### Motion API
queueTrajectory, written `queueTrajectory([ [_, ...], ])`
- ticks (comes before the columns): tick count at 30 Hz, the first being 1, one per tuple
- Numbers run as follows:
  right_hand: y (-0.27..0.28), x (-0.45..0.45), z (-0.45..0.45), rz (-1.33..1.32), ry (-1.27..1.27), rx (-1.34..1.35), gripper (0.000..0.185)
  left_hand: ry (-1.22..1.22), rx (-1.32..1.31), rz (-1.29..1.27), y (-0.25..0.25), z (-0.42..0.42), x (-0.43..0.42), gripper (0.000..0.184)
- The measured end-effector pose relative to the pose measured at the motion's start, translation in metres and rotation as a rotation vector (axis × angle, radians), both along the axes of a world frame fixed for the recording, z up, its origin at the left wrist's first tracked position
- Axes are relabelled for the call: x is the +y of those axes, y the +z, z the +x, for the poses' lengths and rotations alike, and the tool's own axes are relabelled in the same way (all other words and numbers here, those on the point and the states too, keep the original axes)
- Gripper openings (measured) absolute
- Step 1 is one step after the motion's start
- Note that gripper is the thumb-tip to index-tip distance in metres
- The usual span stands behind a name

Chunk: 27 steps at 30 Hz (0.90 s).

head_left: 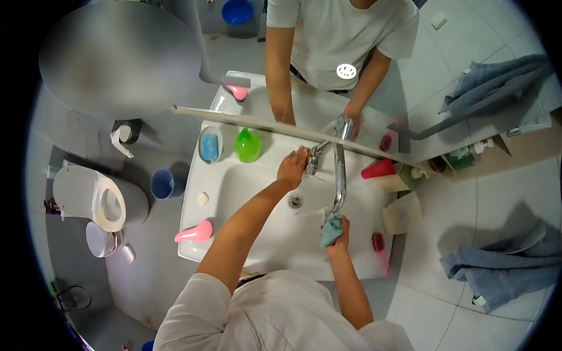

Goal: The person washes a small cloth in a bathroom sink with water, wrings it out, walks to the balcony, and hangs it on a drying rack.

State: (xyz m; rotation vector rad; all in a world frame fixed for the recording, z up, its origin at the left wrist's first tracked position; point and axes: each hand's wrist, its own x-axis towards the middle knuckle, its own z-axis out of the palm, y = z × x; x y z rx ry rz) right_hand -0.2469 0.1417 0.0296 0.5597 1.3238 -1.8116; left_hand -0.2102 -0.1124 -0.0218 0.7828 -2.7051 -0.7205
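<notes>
My left hand (293, 168) reaches over the sink (249, 202) at the tap's handle (313, 161). Its fingers look stretched out beside the handle; whether they touch it I cannot tell. A crumpled teal cloth (331, 229) is in my right hand (341, 237), its fingers closed around it. The cloth is just below the end of the curved chrome spout (339, 181). Left of the hands is the metal drain (295, 201).
A green bottle (247, 146), a dish with blue soap (209, 146), a pale soap piece (202, 199) and a pink hairbrush (196, 232) line the left rim. A red-and-pink brush (379, 248) lies right. A mirror (246, 126) edge borders the back; a towel (497, 272) hangs right.
</notes>
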Motion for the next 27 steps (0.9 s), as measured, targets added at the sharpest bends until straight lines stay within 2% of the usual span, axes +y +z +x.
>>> queueTrajectory([
  [2,0.010,-0.007,0.003,0.054,0.002,0.003,0.045,-0.064,-0.224,-0.216,-0.019,-0.012,-0.012,0.058],
  [3,0.007,-0.007,0.001,0.038,0.026,0.032,0.045,-0.131,-0.266,-0.233,-0.006,-0.004,-0.015,0.064],
  [6,0.001,-0.016,0.001,0.003,0.072,0.094,0.044,-0.278,-0.213,-0.125,0.013,0.010,-0.031,0.066],
  [7,0.005,-0.016,0.007,0.024,0.070,0.091,0.043,-0.261,-0.145,-0.168,0.008,0.017,-0.025,0.068],
  [10,0.001,-0.019,0.006,0.005,0.105,0.100,0.044,-0.413,-0.243,-0.161,0.013,0.029,-0.020,0.066],
  [11,-0.003,-0.018,0.006,-0.008,0.121,0.096,0.045,-0.460,-0.134,-0.249,0.005,0.036,-0.022,0.065],
  [14,-0.012,-0.016,0.003,-0.016,0.119,0.091,0.046,-0.394,-0.164,-0.303,0.010,0.030,-0.043,0.065],
  [15,-0.015,-0.014,0.002,-0.021,0.118,0.091,0.046,-0.261,-0.037,-0.269,0.016,0.028,-0.042,0.066],
  [18,-0.020,-0.008,0.001,-0.027,0.113,0.083,0.045,-0.102,-0.160,-0.167,0.031,0.013,-0.018,0.069],
  [19,-0.018,-0.008,0.001,-0.026,0.109,0.081,0.045,-0.147,-0.205,-0.034,0.025,0.009,-0.014,0.075],
  [23,-0.006,-0.015,0.002,-0.111,0.093,0.061,0.041,-0.359,-0.156,-0.322,0.010,0.038,0.003,0.081],
  [26,0.001,-0.023,0.005,-0.108,0.072,0.069,0.039,-0.200,-0.110,-0.045,0.005,0.031,-0.019,0.082],
  [27,0.000,-0.023,0.006,-0.100,0.066,0.061,0.038,-0.032,-0.124,-0.262,0.010,0.028,-0.022,0.085],
])
